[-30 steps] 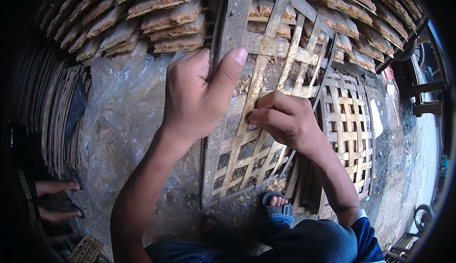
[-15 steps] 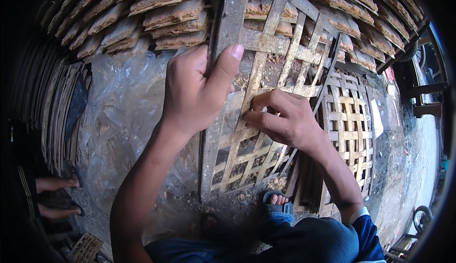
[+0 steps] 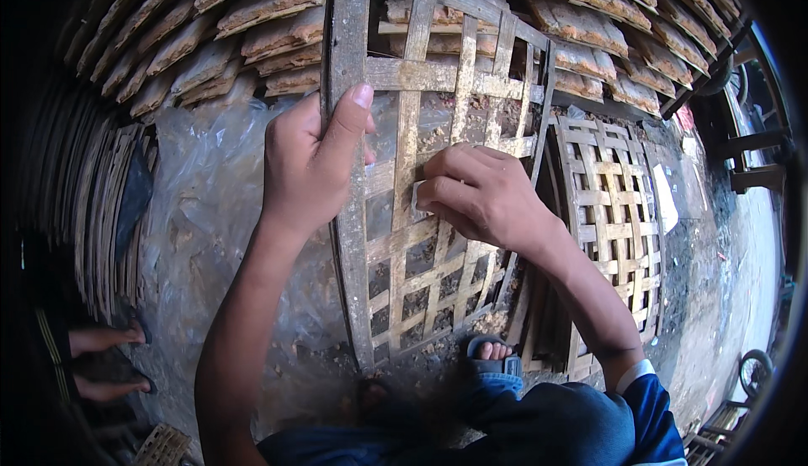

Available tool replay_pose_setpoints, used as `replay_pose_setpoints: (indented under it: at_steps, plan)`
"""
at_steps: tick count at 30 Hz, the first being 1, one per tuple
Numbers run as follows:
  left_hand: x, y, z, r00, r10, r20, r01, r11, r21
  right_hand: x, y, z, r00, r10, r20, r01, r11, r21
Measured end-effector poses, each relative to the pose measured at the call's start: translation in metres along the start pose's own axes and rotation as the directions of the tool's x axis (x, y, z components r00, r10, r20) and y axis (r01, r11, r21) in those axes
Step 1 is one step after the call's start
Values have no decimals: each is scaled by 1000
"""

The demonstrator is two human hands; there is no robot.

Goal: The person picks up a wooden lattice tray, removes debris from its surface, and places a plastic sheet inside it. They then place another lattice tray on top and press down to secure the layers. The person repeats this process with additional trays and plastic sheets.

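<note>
A wooden-framed lattice rack of woven bamboo slats stands tilted upright in front of me. My left hand is wrapped round its left frame bar, with the thumb lying over the bar's face. At the middle of the lattice, my right hand is closed, its fingers pinching a small pale flat piece against a slat. Most of that piece is hidden by the fingers, so its kind does not show. Pale crumbs and stains cling to the slats.
Stacked racks with thick orange-brown slabs fill the far side. More lattice racks lean at right. Crumpled clear plastic sheeting covers the ground at left, beside upright racks. Another person's feet show at lower left.
The rack has swung left and turned to face me more squarely, my left hand moving with it. My right hand has shifted slightly left, and the pale piece in its fingers now shows more.
</note>
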State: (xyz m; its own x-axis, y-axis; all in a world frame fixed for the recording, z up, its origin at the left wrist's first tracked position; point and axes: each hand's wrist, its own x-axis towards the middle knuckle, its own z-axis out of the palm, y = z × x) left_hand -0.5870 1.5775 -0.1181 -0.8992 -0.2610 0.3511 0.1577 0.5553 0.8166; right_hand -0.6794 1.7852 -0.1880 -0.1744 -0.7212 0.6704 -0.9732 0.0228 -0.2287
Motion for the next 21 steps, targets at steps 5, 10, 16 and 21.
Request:
replay_pose_setpoints:
  at_steps: [5,10,16,21]
  plan:
    - [0,-24,-13,999,-32,-7,31,998,-62,-56,27,13,715,602,-356,-617,782,84]
    - [-1,-32,-15,999,-42,6,42,998,-52,-163,48,41,310,942,128,-698,134,703]
    - [8,-39,11,984,-68,164,152,799,-582,-183,36,37,198,979,-53,-544,155,825]
    - [1,-115,74,958,-30,286,98,969,-228,-191,46,-34,-48,999,-12,-484,-12,875]
